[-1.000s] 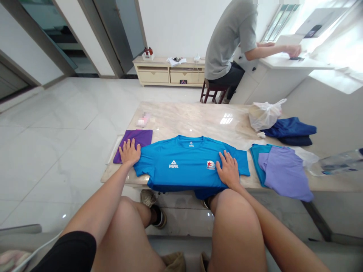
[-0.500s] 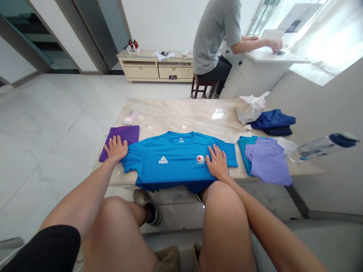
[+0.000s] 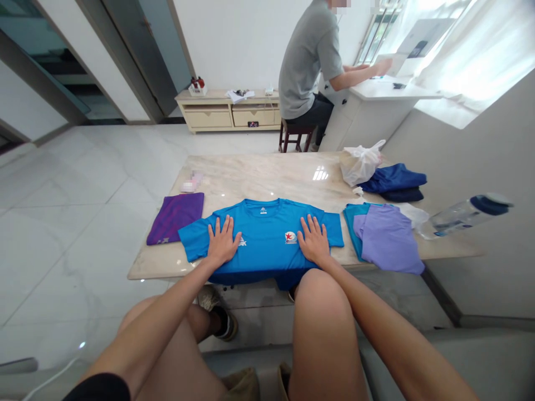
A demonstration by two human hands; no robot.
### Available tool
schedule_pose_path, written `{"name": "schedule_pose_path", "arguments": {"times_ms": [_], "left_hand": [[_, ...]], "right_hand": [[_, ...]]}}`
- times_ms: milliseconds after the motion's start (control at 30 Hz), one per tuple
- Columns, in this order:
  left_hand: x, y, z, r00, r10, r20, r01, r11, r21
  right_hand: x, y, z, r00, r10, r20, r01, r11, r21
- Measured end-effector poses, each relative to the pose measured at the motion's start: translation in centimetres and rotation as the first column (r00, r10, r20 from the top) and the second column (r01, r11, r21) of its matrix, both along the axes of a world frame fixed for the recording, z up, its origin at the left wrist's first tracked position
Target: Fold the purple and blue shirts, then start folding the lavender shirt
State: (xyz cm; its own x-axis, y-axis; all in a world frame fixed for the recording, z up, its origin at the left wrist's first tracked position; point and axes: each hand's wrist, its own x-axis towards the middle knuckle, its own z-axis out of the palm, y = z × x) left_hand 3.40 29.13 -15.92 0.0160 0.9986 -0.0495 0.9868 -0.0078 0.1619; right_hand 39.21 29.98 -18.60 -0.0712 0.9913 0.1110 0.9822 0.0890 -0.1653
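Note:
A bright blue T-shirt lies face up and spread out at the near edge of a marble table, its hem hanging over the edge. My left hand rests flat on the shirt's chest, fingers spread, partly over the white logo. My right hand lies flat and open on the shirt beside the small red badge. A folded purple garment sits just left of the shirt's sleeve, untouched.
A lilac shirt on a teal one lies to the right, with a plastic bottle on its side, a white bag and dark blue clothes behind. Another person sits at a white counter beyond.
My left hand has slid right from the purple garment and the shirt's sleeve onto the shirt's chest. My right hand has stayed in place on the shirt.

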Motion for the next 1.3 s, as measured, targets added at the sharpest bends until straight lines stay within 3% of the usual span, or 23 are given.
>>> {"name": "schedule_pose_path", "arguments": {"times_ms": [233,533,767,900,1000,1067,1167,1233,1300], "left_hand": [[0.2,4.6,0.4,1.000,0.026,0.012,-0.026,1.000,-0.001],[0.0,9.8,-0.4,1.000,0.004,0.019,-0.005,1.000,0.014],[-0.4,13.0,-1.0,0.999,0.007,0.040,-0.008,0.999,0.032],[-0.2,14.5,0.0,0.999,0.014,0.044,-0.013,1.000,-0.013],[-0.1,13.3,1.2,1.000,-0.027,0.005,0.027,0.999,-0.028],[-0.4,10.7,1.7,0.994,-0.104,-0.042,0.106,0.994,0.034],[-1.5,4.9,1.1,0.969,-0.236,-0.075,0.243,0.965,0.100],[-2.5,1.1,0.4,0.961,-0.267,-0.068,0.270,0.962,0.030],[-3.1,-1.8,-0.1,0.967,-0.244,-0.070,0.240,0.968,-0.072]], "right_hand": [[0.7,2.5,0.4,0.999,-0.013,0.050,0.015,0.999,-0.035],[1.3,8.0,-0.8,0.999,-0.016,0.033,0.016,1.000,0.013],[2.0,10.2,-1.1,0.999,0.006,0.043,-0.006,1.000,-0.002],[2.3,12.1,0.2,0.996,0.011,0.084,0.000,0.991,-0.133],[2.3,12.4,2.5,0.995,0.033,0.098,-0.007,0.966,-0.258],[2.5,11.0,3.8,0.994,0.069,0.089,-0.048,0.975,-0.218],[3.1,6.1,4.1,0.977,0.199,0.081,-0.193,0.978,-0.078],[3.6,1.8,3.0,0.956,0.282,0.081,-0.276,0.958,-0.078],[4.1,-2.1,1.7,0.958,0.278,0.072,-0.267,0.955,-0.133]]}}
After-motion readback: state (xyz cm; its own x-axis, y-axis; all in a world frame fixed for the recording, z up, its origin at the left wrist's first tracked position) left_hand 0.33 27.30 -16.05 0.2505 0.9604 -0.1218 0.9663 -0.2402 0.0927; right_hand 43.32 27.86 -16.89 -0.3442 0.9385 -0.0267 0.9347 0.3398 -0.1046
